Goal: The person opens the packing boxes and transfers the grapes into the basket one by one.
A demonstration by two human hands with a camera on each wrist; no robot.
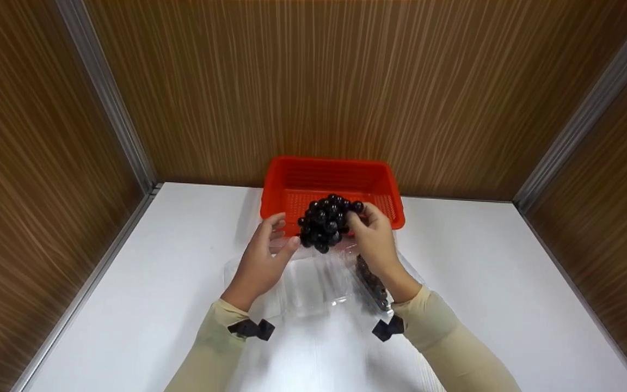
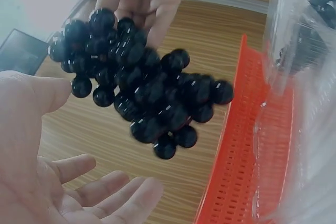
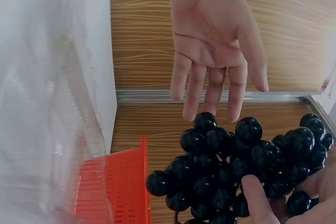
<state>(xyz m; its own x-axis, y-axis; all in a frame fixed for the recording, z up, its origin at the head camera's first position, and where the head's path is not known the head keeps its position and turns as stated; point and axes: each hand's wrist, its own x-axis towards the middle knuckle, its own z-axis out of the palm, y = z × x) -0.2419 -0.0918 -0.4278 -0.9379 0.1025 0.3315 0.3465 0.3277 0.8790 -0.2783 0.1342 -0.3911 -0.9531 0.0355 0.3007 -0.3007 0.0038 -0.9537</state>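
While the bunch hung in the air, these points were noted.

Right hand: the right hand (image 1: 374, 235) held a bunch of black grapes (image 1: 326, 223) from its right side, fingers (image 3: 258, 200) curled into the cluster and pinching it.

Left hand: the left hand (image 1: 263, 256) was spread, palm toward the fruit, fingers (image 3: 209, 85) straight and relaxed, gripping nothing; fingertips just beside the bunch, perhaps brushing the nearest grapes.

Grapes, position: lifted clear of the table (image 1: 509, 283), over the near rim of the red basket (image 1: 333, 175), not yet inside it.

Clear box: an open clear plastic box (image 1: 302, 283) lay on the table under both wrists, just in front of the basket; a few dark grapes seemed left along its right side.

Risk, judged: the bunch hung from a one-sided pinch, so loose grapes could drop off and roll across the table.

Risk, judged: if the bunch swung low, it could catch the basket rim or the box lid.

Surroundings: wood-grain walls stood on three sides.
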